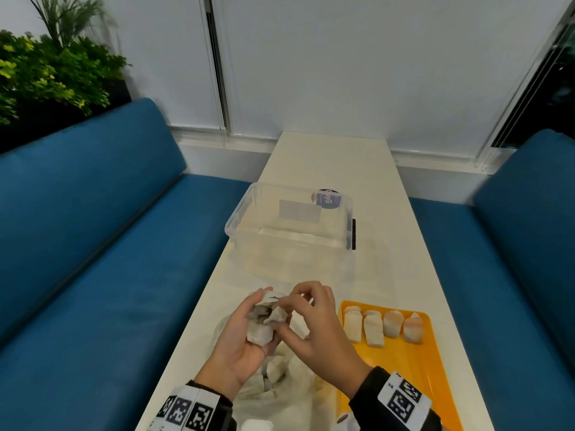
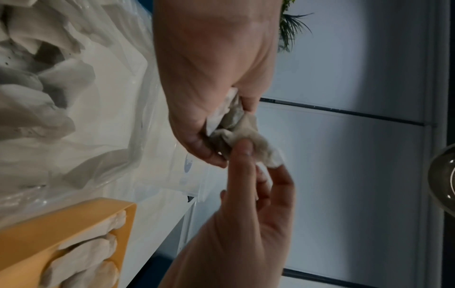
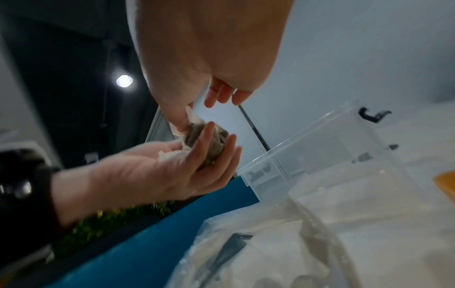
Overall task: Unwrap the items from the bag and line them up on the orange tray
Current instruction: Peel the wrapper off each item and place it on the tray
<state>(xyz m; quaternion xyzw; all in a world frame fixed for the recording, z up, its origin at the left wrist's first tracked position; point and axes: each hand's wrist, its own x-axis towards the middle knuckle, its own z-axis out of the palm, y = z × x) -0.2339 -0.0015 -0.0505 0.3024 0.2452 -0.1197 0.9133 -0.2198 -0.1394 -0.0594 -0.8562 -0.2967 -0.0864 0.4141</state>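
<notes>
My left hand cradles a white paper-wrapped item above the table, fingers curled round it. My right hand pinches a loose flap of its wrapper between thumb and forefinger. In the left wrist view the crumpled wrapper is stretched between both hands. The right wrist view shows the wrapped item lying in the left palm. A clear plastic bag with several more wrapped items lies under my hands. On the orange tray at the right, several unwrapped pale pieces lie in a row along its far edge.
A clear plastic bin stands on the white table just beyond my hands. Blue benches run along both sides of the table. Plants fill the far left corner.
</notes>
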